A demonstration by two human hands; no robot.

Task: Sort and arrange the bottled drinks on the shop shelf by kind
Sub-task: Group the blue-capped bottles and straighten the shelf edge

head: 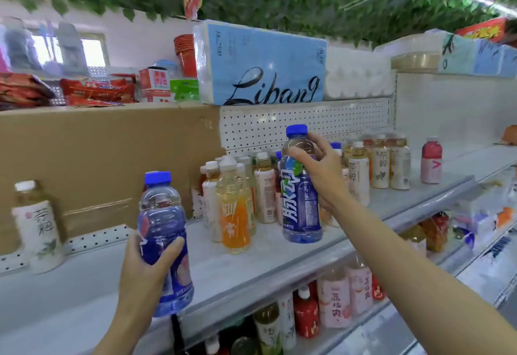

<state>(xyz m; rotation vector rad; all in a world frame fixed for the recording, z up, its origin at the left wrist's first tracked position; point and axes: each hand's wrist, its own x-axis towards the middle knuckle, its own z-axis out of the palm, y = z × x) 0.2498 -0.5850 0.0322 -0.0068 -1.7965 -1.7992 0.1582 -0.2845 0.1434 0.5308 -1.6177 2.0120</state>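
Fingers of both my hands closed on blue-capped bottles, one each, at the shelf.

Right hand wraps the neck and shoulder of a blue bottle, upright, its base at the shelf surface just right of the orange drink bottle; contact unclear. Left hand grips a second blue bottle low on its body, left of the orange one, at the shelf's front edge, slightly tilted.

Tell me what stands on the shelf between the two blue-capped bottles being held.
Head view: only bare shelf between the left-hand bottle and right-hand bottle; the orange drink stands just behind.
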